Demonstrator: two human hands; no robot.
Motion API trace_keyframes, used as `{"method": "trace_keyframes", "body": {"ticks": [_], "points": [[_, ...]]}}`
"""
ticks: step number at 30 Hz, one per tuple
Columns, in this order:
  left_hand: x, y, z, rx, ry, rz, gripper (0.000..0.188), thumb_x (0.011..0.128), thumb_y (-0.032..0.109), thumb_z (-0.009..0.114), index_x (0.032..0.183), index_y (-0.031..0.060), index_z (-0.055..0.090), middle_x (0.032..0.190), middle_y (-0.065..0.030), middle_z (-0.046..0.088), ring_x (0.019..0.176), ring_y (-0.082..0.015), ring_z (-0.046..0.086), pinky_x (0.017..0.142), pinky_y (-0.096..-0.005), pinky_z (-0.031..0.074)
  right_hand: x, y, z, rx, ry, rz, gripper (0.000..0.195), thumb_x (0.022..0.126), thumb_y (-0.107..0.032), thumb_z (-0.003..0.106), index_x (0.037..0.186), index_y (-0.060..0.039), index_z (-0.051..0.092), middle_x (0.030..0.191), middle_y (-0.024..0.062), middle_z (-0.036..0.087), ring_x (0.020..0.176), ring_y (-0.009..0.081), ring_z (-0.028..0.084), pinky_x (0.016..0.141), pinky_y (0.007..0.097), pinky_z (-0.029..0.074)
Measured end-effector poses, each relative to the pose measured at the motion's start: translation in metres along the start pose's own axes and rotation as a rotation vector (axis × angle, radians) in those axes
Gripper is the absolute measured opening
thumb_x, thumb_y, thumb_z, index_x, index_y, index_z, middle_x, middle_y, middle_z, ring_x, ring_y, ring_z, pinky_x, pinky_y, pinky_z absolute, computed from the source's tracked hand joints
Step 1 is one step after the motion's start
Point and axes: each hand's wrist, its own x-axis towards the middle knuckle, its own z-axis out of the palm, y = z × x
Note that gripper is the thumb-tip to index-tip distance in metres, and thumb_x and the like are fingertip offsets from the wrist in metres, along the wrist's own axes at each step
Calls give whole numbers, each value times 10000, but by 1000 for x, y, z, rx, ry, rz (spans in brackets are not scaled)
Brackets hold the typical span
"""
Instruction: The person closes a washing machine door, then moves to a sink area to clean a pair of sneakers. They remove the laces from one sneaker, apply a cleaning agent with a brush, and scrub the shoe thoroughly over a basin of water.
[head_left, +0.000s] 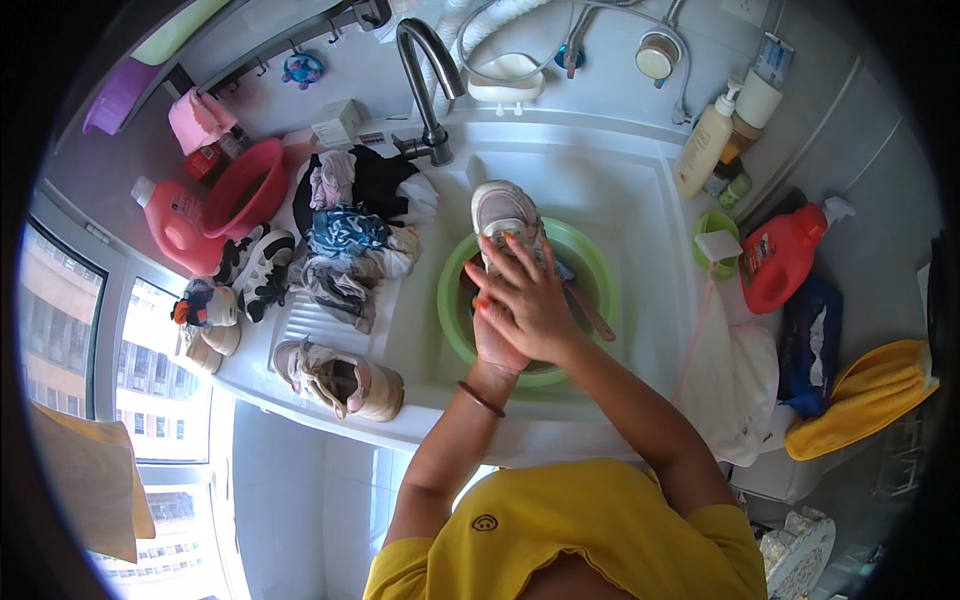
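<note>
A pale sneaker (504, 206) rises toe-first over a green plastic basin (448, 319) in the white sink. My right hand (534, 304) lies over the sneaker's lace area and across my left hand, fingers spread and nails orange. Of my left hand (501, 346), only the heel of the palm and the wrist show; its fingers are hidden, so whether it grips the sneaker is unclear. A brush with a brown handle (592, 311) leans inside the basin on the right. The matching-looking pale sneaker (345, 381) stands on the sink's left ledge.
Damp-looking clothes (349, 229) are heaped on the ribbed washboard (311, 319) at left, beside several shoes (268, 274). A metal faucet (427, 90) arches behind the basin. Along the right ledge stand a pump bottle (705, 146), a green soap holder (706, 259) and a red spray bottle (781, 259).
</note>
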Motion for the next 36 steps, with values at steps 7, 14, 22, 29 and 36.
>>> {"method": "trace_keyframes", "body": {"ticks": [7, 14, 22, 29, 36], "points": [[-5, 26, 9, 82, 295, -402, 505, 982, 421, 295, 1402, 145, 338, 1451, -77, 336, 1338, -246, 303, 1113, -406, 210, 32, 36, 2, -25, 109, 105, 362, 862, -264, 540, 1218, -224, 591, 1480, 74, 289, 1365, 313, 235, 1084, 565, 146], [-5, 24, -1, 172, 325, -353, 487, 958, 400, 354, 1348, 117, 424, 1394, -67, 427, 1296, -246, 367, 1102, -408, 224, 35, 80, 11, 368, 245, 125, 483, 891, -243, 523, 1366, -206, 441, 1525, 130, 145, 1376, 388, 178, 1096, 515, 169], [-5, 35, -1, 85, 121, -353, 561, 942, 482, 334, 1354, 110, 415, 1388, -93, 434, 1292, -277, 378, 1100, -425, 238, 0, 42, 16, 440, 241, 54, 642, 830, -92, 551, 1427, -117, 315, 1523, 193, 78, 1384, 427, 116, 1098, 514, 156], [-2, 42, -8, 109, 179, -326, 603, 945, 510, 293, 1380, 101, 373, 1409, -121, 396, 1297, -287, 365, 1086, -433, 263, -25, 11, 17, 406, 242, 40, 496, 836, -107, 529, 1330, -125, 487, 1513, 136, 191, 1376, 434, 134, 1097, 541, 140], [-10, 34, 2, 299, 363, -388, 538, 951, 475, 306, 1365, 142, 391, 1388, -65, 420, 1284, -265, 384, 1062, -431, 306, 10, 18, -11, 5, 78, -212, 289, 828, -230, 551, 1087, -141, 642, 1227, 1, 560, 1291, 178, 373, 1118, 513, 119]]}}
